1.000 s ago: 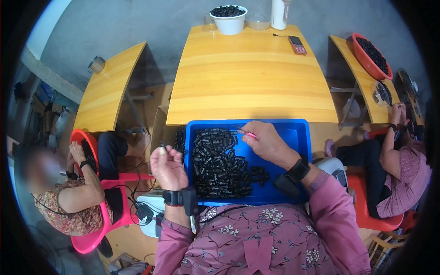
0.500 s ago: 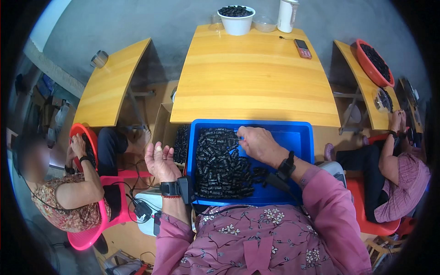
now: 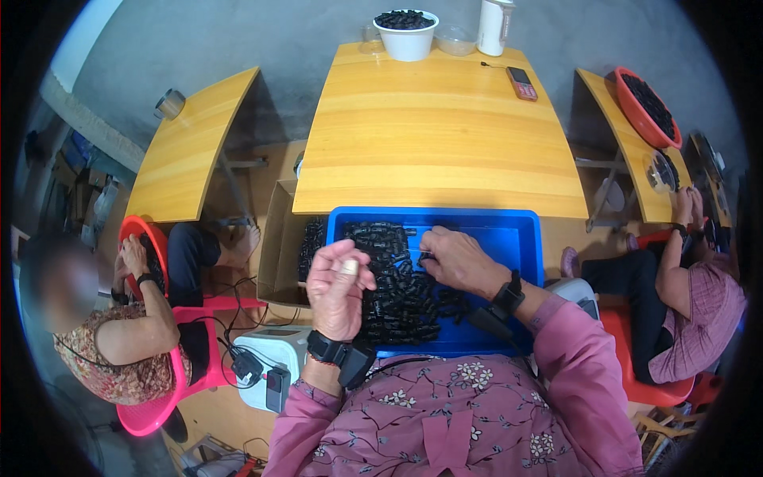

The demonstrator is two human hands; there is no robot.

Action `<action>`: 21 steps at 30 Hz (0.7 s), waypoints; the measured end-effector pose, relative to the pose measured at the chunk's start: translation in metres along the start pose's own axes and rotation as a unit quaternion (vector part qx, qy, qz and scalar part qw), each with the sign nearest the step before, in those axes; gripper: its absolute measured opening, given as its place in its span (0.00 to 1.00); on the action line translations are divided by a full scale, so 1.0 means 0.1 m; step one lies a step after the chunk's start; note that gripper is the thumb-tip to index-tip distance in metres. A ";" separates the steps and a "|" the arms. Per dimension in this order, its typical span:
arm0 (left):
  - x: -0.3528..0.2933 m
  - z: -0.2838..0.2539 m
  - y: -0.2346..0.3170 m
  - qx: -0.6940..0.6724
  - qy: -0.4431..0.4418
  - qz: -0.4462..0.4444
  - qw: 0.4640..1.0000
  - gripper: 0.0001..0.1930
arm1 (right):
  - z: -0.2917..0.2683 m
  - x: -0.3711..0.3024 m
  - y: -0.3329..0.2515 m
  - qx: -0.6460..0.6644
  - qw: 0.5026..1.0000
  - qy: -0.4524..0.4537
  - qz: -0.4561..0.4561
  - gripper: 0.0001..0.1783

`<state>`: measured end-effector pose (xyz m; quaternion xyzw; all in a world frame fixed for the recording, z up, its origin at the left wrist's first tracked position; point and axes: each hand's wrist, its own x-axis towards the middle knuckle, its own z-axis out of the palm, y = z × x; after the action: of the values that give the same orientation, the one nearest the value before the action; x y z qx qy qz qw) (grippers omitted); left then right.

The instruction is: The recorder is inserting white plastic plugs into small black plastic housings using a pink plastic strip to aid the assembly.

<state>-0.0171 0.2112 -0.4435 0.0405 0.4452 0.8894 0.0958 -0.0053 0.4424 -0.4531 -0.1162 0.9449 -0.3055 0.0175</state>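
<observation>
A blue tray [image 3: 509, 318] in front of me holds many small black ribbed parts [image 3: 397, 314], packed in rough rows on its left and scattered toward the middle. My left hand [image 3: 340, 290] is over the tray's left edge, palm up, fingers curled in and thumb against them; what it may hold is too small to make out. Above the parts, my right hand [image 3: 461, 260] has its fingertips pinched together. A thin pale line shows beside those fingertips, with a small dark piece close by; its kind is unclear.
A yellow table [image 3: 437, 135] stands beyond the tray, bearing a white tub [image 3: 407, 40] of black parts and a phone [image 3: 522, 83]. An open cardboard box [image 3: 278, 278] is left of the tray. Co-workers sit at both sides; a red basin [image 3: 648, 107] stands on the right table.
My left hand has moved right, from beside the tray to over its left edge, and its fingers have curled. My right hand has shifted slightly right and nearer to me, still pinched.
</observation>
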 end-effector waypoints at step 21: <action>-0.11 0.13 -0.17 0.066 -0.036 -0.122 0.990 0.13 | -0.20 -0.07 -0.37 0.324 0.945 0.032 -0.004 0.08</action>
<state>-0.0022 0.2288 -0.4495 0.0240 0.5006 0.8377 0.2170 0.0076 0.4264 -0.4158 -0.0978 0.7945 -0.5989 0.0231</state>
